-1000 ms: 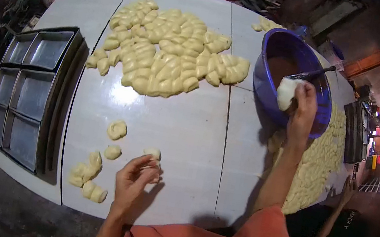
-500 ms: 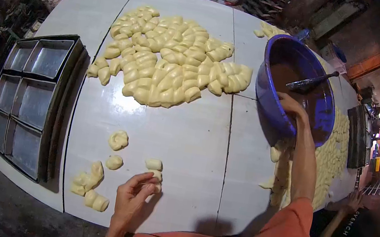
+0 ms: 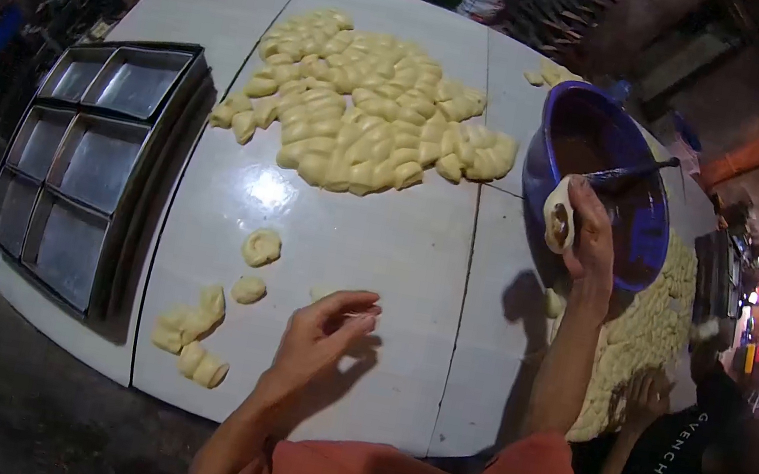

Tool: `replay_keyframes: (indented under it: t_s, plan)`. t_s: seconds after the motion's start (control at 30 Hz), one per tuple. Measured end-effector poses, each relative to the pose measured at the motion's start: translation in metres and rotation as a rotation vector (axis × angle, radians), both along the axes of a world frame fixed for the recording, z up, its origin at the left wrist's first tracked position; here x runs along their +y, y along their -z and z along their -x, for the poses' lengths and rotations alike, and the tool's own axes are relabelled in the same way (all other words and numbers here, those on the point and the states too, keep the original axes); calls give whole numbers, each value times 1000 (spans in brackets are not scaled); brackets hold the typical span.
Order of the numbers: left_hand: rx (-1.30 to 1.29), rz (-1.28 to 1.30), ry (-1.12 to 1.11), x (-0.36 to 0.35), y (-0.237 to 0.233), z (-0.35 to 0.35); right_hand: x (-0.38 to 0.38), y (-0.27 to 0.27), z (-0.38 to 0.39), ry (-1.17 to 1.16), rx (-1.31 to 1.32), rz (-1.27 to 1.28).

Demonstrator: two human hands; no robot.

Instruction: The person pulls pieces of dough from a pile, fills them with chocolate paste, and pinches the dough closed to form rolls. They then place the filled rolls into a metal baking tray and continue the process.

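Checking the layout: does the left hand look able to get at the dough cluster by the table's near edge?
Probably yes: the left hand is just right of the dough cluster, with only bare table between them.

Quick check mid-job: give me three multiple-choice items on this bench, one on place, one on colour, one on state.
1. Where does the tin tray sit? A the table's left edge; B its right edge; C its far edge.
2. The bowl is: A red; B blue; C green.
3. The right hand is: A empty; B on the tray; C holding a dough piece.
A: it lies along the left edge. B: its wall is blue. C: it clasps dough at the bowl rim.
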State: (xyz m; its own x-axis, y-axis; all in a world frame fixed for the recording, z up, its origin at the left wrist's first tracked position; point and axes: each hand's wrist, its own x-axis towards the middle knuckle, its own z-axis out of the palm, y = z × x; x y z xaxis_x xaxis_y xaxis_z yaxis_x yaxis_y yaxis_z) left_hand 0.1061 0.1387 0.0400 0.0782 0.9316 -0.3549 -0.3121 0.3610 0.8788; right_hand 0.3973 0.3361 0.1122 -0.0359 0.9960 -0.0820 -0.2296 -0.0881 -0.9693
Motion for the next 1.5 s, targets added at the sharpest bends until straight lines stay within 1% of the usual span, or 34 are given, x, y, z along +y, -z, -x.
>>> replay_keyframes:
  t_s: [0.03,0.07,0.13,0.2,0.23,0.27,0.3,0.33,0.4,0.43,0.47,0.53,0.63,0.67,0.7,0.73,0.8,0.83,0.93,0.97,1.07,1.1,1.2,1.23,1.27,1.33,1.37,1.47,1.5]
  plan:
    - [32,-69,73,8,2,-6,-13,5,15,-26,63,13]
    - [-52,-102,97,13,4,-13,-23,20,32,-24,59,36]
    - [-207,-58,3,21,-2,-31,-61,23,77,-184,214,178]
    - [-392,-66,-132,23,5,-36,-84,54,112,-267,243,151]
    - [-448,-21,-150,19,8,-27,-94,66,123,-344,254,142]
    - [-505,21,-164,14,11,-19,-105,70,136,-331,319,204]
    - [-564,60,-176,9,13,-11,-112,77,138,-344,313,239]
    - [-510,94,-231,3,9,-2,-116,77,140,-356,301,287]
    - [-397,136,-324,-8,11,18,-130,79,150,-403,111,163]
    - [-357,50,-328,-11,26,26,-138,78,156,-422,16,98]
    - [-330,47,-360,-13,30,28,-145,73,164,-450,-15,90]
    - [-279,38,-423,-17,28,31,-156,100,175,-389,-217,-273]
    - [-325,5,-428,-21,31,31,-169,95,185,-345,-599,-487]
    - [-352,-8,-434,-22,31,29,-172,93,189,-289,-637,-534]
    - [-431,17,-426,-24,25,29,-174,102,189,-269,-563,-498]
    - [-381,31,-444,-24,19,27,-175,108,191,-250,-489,-459]
    - [-276,61,-476,-22,10,26,-175,108,193,-204,-445,-393]
    - [-338,83,-439,-21,14,28,-175,105,195,-178,-422,-362]
    - [-318,47,-428,-14,24,27,-177,97,200,-229,-57,64]
    - [-359,72,-395,-14,25,31,-177,86,198,-255,-124,98]
    - [-150,88,-263,-8,32,48,-174,102,187,-335,-107,155]
    - [-322,135,-317,-11,25,45,-179,88,184,-402,38,299]
    - [-178,112,-314,-6,31,57,-181,92,186,-448,-422,-501]
    - [-152,114,-260,-6,34,62,-181,95,185,-451,-387,-450]
    - [-156,101,-252,-7,32,60,-180,99,181,-454,-352,-401]
    - [-162,76,-236,-12,15,55,-176,109,173,-458,-281,-301]
    - [-91,107,-198,-14,4,55,-174,115,169,-444,-253,-266]
    - [-41,-8,-145,-18,6,57,-170,104,175,-362,-399,-566]
    - [-6,-92,-166,-16,17,57,-171,104,181,-283,-435,-637]
